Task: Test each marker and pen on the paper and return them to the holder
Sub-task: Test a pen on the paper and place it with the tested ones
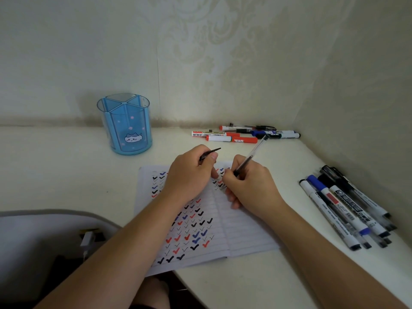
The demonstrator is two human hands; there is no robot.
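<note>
Gel pen (251,154), slim and clear-barrelled, leans in the right hand (252,188), whose fingers (228,181) pinch it low at the dark grip, over the lined paper (240,233) on the table (66,175); its tip is hidden. It looks light, stiff and smooth, so the grip section seems the surest hold. The left hand (189,177) rests on the paper and pinches the black cap (211,152). The blue holder (126,126) stands well apart, at the left.

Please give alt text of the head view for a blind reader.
The right hand holds a clear pen on lined paper full of check marks; the left hand holds a black cap. A blue holder stands empty behind, with loose markers nearby.
</note>
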